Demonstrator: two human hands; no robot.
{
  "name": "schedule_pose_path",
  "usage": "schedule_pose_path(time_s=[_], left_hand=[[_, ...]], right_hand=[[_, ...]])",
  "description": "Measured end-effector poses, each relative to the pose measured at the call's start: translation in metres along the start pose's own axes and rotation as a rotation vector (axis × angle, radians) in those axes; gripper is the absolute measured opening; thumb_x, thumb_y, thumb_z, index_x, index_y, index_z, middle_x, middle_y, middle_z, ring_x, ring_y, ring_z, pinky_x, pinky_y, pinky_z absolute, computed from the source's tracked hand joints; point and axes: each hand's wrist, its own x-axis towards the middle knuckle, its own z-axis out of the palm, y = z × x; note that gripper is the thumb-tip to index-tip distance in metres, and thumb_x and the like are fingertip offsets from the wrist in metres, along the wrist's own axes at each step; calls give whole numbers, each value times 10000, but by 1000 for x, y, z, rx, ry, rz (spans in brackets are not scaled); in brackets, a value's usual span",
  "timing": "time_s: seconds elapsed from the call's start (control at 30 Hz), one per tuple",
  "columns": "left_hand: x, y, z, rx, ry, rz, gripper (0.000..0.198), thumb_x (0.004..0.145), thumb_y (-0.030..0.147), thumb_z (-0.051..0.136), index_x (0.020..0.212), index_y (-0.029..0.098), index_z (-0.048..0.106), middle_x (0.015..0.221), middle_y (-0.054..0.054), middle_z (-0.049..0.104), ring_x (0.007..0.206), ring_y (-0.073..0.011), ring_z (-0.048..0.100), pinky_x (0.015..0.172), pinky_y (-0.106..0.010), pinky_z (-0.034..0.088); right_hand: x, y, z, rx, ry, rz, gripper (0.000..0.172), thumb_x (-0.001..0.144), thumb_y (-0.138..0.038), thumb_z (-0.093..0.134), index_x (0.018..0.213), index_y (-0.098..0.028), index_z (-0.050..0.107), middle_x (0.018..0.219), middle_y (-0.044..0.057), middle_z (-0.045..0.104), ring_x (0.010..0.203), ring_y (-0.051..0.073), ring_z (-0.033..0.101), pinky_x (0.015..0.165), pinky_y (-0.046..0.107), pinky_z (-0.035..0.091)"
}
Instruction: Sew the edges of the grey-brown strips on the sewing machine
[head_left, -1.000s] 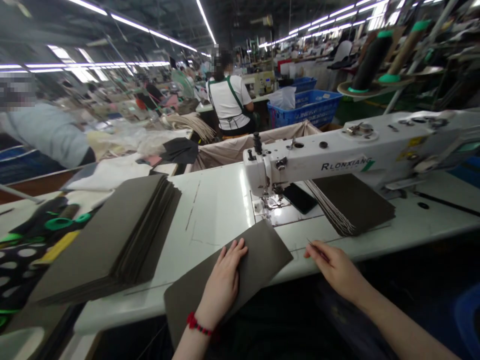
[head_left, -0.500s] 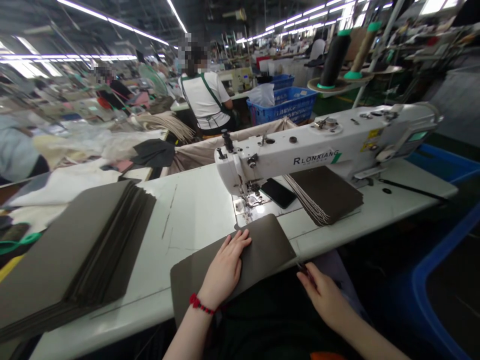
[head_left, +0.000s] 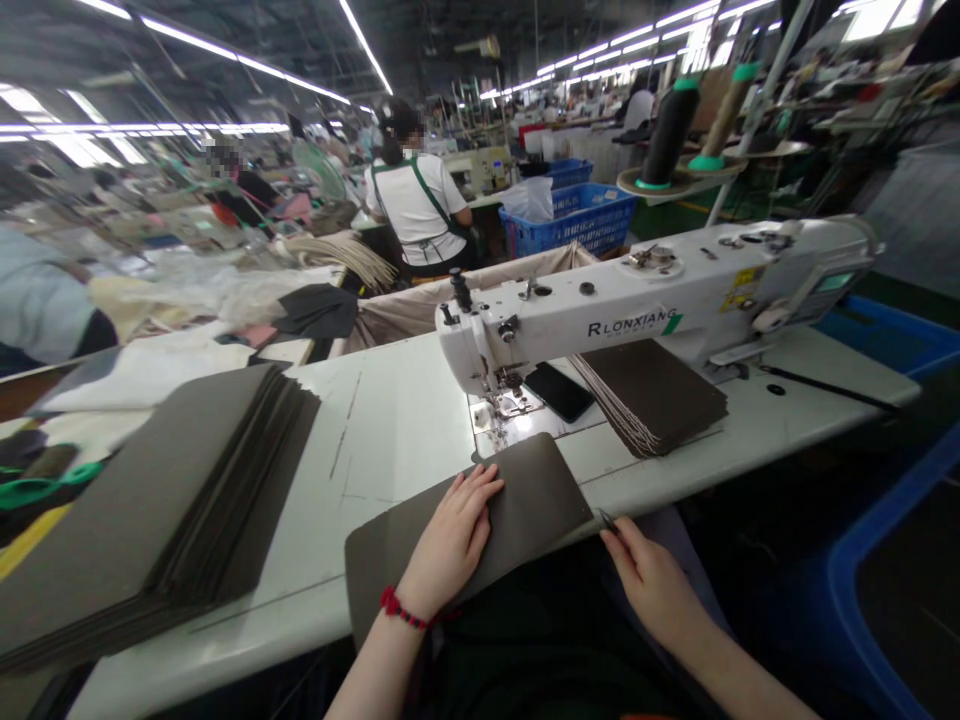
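My left hand (head_left: 457, 530) lies flat on a dark grey-brown fabric panel (head_left: 536, 490), fingers stretched out, pressing it on the table edge. The panel's near part hangs over that edge toward my lap. By the panel's right corner, my right hand (head_left: 649, 575) is closed around thread snips (head_left: 606, 520); only their pointed tip shows, the rest is hidden by the fingers. Just beyond the panel stands a white sewing machine (head_left: 645, 290), its needle area over the metal plate (head_left: 499, 425).
A tall stack of similar panels (head_left: 157, 480) leans on the table's left. Under the machine arm lie a phone (head_left: 559, 390) and a pile of panels with pale cord edges (head_left: 652, 390). A blue bin (head_left: 847, 580) stands right. A co-worker (head_left: 420, 205) sits ahead, near a blue crate (head_left: 577, 215).
My right hand has shifted slightly, and the tip of the snips shows more clearly. My left hand stays on the panel. The view has tilted a little.
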Motion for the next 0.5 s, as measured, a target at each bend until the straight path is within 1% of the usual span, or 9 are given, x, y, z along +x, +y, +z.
schedule_pose_path(time_s=[0.07, 0.13, 0.17, 0.23, 0.3, 0.33, 0.4, 0.47, 0.5], left_hand=[[-5, 7, -5, 29, 11, 28, 391, 955, 252, 429, 1345, 250, 455, 1504, -30, 375, 1420, -205, 269, 1192, -474, 199], [-13, 17, -7, 86, -21, 53, 574, 885, 401, 571, 1412, 261, 394, 1536, -49, 312, 1431, -271, 230, 1183, -534, 168], [-17, 22, -6, 120, -50, 60, 695, 838, 424, 627, 1451, 266, 341, 1556, -58, 265, 1435, -302, 205, 1173, -567, 154], [-25, 32, -4, 186, -108, 62, 811, 809, 320, 658, 1501, 284, 235, 1580, -57, 183, 1439, -330, 171, 1154, -609, 152], [-32, 35, -3, 225, -147, 73, 792, 831, 134, 560, 1511, 309, 193, 1577, -33, 191, 1436, -297, 200, 1152, -584, 199], [-36, 34, -7, 225, -165, 86, 772, 842, 75, 499, 1509, 321, 197, 1565, -15, 232, 1426, -264, 246, 1156, -541, 235], [-45, 25, -22, 190, -187, 94, 691, 885, 63, 427, 1494, 337, 247, 1515, 19, 353, 1367, -200, 379, 1147, -433, 313], [-57, 11, -49, 142, -157, 28, 546, 932, 159, 436, 1437, 357, 375, 1416, 46, 500, 1264, -183, 512, 1101, -365, 389], [-64, 4, -64, 117, -121, -43, 465, 939, 223, 462, 1382, 365, 459, 1350, 50, 567, 1204, -195, 565, 1066, -354, 426]], right_hand=[[0, -1, -7, 39, 58, -29, 209, 992, -399, 362, 989, -232, 489, 712, 7, 611, 664, 200, 632, 626, 301, 450], [3, -6, -12, 36, 94, -91, 193, 957, -402, 453, 1032, -231, 502, 804, 24, 630, 723, 193, 637, 660, 297, 479], [6, -10, -15, 19, 89, -134, 202, 935, -391, 500, 1059, -231, 513, 885, 40, 640, 770, 192, 642, 681, 296, 493], [14, -19, -17, -42, 41, -224, 266, 901, -320, 552, 1156, -247, 529, 1132, 73, 620, 877, 198, 647, 734, 307, 515], [24, -28, -20, -92, -26, -305, 356, 885, -197, 520, 1230, -287, 535, 1352, 61, 524, 966, 206, 642, 805, 336, 517], [30, -32, -22, -92, -58, -338, 391, 874, -142, 491, 1227, -299, 552, 1393, 42, 500, 1004, 210, 635, 846, 350, 507], [39, -39, -31, -12, -104, -374, 385, 866, -107, 466, 1179, -291, 594, 1333, 22, 564, 1043, 209, 623, 905, 350, 479], [47, -47, -45, 122, -113, -340, 263, 896, -187, 493, 1112, -261, 624, 1142, 27, 666, 996, 203, 631, 882, 315, 477], [50, -51, -54, 183, -97, -298, 205, 908, -255, 512, 1074, -243, 633, 1044, 29, 686, 946, 200, 636, 843, 296, 483]])
